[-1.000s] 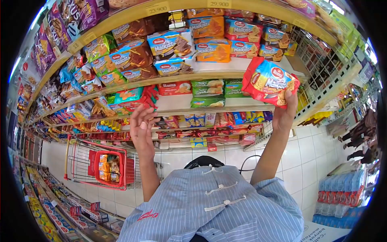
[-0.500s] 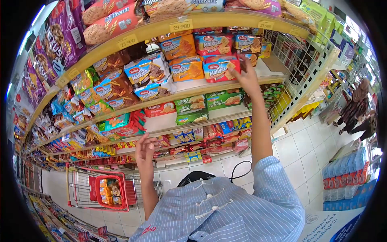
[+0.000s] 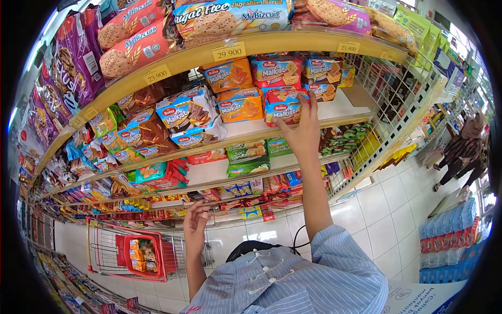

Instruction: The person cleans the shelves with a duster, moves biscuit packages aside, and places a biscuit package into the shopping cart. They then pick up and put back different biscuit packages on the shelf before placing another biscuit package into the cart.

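A red and blue pack of Malkist crackers (image 3: pixel 282 109) stands at the front of the shelf, below a similar red pack (image 3: pixel 276 71). My right hand (image 3: pixel 302 125) grips it, thumb at its lower front and fingers over its right end. Left of it are stacked orange Malkist packs (image 3: pixel 239 104); white and blue Malkist packs (image 3: pixel 185 112) sit farther left. Brown-and-blue Malkist packs (image 3: pixel 320 78) stand behind on the right. Lower down, my left hand (image 3: pixel 196 222) hangs before the bottom shelves, holding nothing, its fingers loosely bent and apart.
Yellow price rail (image 3: pixel 204 55) runs above the packs, with biscuit bags over it. A white wire divider (image 3: pixel 389 99) closes the shelf's right end. At lower left stands a shopping cart (image 3: pixel 99 246) with a red basket (image 3: pixel 163 256) holding packs. Another person (image 3: pixel 465 146) is at far right.
My right hand has moved from the red Malkist pack's right side onto its front and taken hold. The pack now leans, showing more of its top. My left hand has dropped slightly.
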A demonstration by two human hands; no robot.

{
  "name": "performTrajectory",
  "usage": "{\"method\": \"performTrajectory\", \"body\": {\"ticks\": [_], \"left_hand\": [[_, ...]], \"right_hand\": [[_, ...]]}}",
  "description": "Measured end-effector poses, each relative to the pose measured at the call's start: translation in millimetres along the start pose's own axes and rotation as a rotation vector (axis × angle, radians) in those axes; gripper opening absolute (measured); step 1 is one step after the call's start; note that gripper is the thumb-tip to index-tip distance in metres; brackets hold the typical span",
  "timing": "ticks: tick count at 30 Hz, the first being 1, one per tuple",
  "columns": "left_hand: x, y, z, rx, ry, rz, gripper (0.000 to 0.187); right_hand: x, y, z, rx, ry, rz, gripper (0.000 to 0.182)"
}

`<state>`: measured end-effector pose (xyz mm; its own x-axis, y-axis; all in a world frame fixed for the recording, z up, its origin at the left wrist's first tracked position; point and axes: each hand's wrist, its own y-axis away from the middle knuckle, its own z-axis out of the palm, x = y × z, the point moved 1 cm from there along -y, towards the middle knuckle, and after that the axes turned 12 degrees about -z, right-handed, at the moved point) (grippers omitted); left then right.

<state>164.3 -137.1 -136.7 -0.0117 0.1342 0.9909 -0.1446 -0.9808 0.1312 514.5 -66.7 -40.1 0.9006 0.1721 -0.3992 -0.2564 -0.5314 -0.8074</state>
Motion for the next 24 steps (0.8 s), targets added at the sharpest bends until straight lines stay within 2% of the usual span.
{"method": "performTrajectory", "body": {"ticks": [3,8,11,13,15,17,19,20,23,24], "left_hand": [[-12,2,-11,0.012,-0.035,0.007,0.036],[-23,14,-26,0.043,0.002,-0.117,0.039],[-42,18,-41,0.053,-0.009,-0.138,0.038],[-48,21,-48,0.064,0.006,-0.155,0.038],[-65,22,-63,0.096,0.014,-0.17,0.037],[-103,22,-87,0.126,-0.002,-0.169,0.037],[-159,27,-117,0.165,-0.114,-0.167,0.036],[-193,36,-134,0.221,-0.11,-0.234,0.036],[-340,111,-196,0.447,-0.215,-0.544,0.039],[-381,158,-212,0.547,-0.287,-0.83,0.047]], "right_hand": [[2,-1,-3,-0.013,-0.027,0.015,0.077],[5,0,-3,-0.018,0.007,-0.06,0.073],[4,-1,-5,-0.101,-0.053,0.042,0.072],[14,4,4,0.009,0.118,-0.149,0.071],[9,6,3,-0.012,0.17,-0.131,0.071],[1,7,1,-0.039,0.21,-0.128,0.071],[-15,12,4,0.195,0.143,-0.191,0.059],[-27,18,9,0.304,0.026,-0.183,0.051],[-99,51,44,0.556,-0.486,-0.152,0.028],[-124,64,56,0.606,-0.67,-0.149,0.021]]}}
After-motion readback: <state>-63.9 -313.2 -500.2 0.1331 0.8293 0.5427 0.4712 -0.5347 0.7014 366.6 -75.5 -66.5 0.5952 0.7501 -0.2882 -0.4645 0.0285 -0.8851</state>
